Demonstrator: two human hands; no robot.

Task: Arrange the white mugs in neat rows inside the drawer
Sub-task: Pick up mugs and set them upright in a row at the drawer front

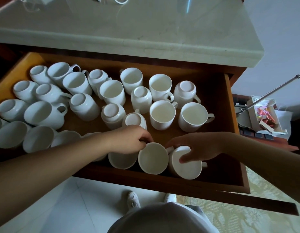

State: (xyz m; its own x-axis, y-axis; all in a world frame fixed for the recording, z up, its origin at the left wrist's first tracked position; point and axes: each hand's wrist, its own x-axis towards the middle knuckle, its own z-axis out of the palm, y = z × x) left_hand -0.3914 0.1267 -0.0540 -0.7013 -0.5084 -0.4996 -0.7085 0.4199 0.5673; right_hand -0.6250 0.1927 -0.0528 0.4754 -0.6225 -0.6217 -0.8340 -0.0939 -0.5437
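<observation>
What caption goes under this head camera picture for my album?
Left hand pinching the rim of one white mug, right hand gripping the next mug, at the front of a crowded drawer.

I see a pale stone countertop (112,31) on a dark wooden cabinet (239,71), with white cables (119,1) at its far edge and a plain white wall (280,31) to the right. Below, white floor tiles (70,207) meet a pale green patterned rug (246,216). Right of the cabinet sit an open box (262,115) and a thin metal rod (272,91); the light is dim.
</observation>
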